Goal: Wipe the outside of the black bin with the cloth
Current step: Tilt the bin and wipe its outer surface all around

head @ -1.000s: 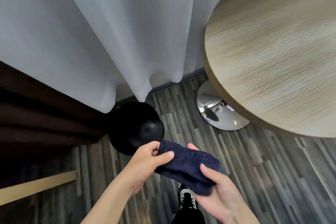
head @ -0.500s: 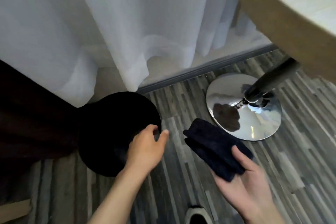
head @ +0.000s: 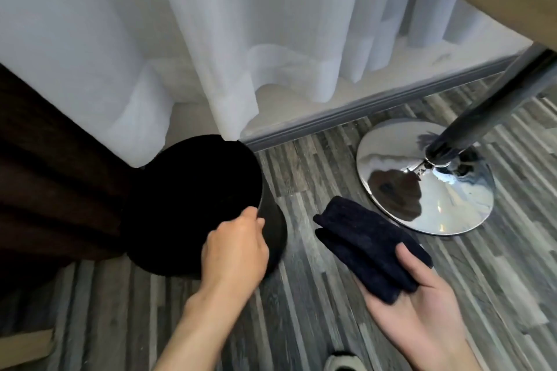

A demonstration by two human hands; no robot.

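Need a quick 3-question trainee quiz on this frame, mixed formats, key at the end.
1. True or false: the dark cloth is already pressed against the black bin.
2. Which hand grips the bin's rim? A) left hand B) right hand C) neither
3. Fill in: the chrome table base stands on the floor to the ____ of the bin, seen from the camera.

Key: 1 false, the cloth lies across the right hand's fingers, clear of the bin; 2 A; 3 right.
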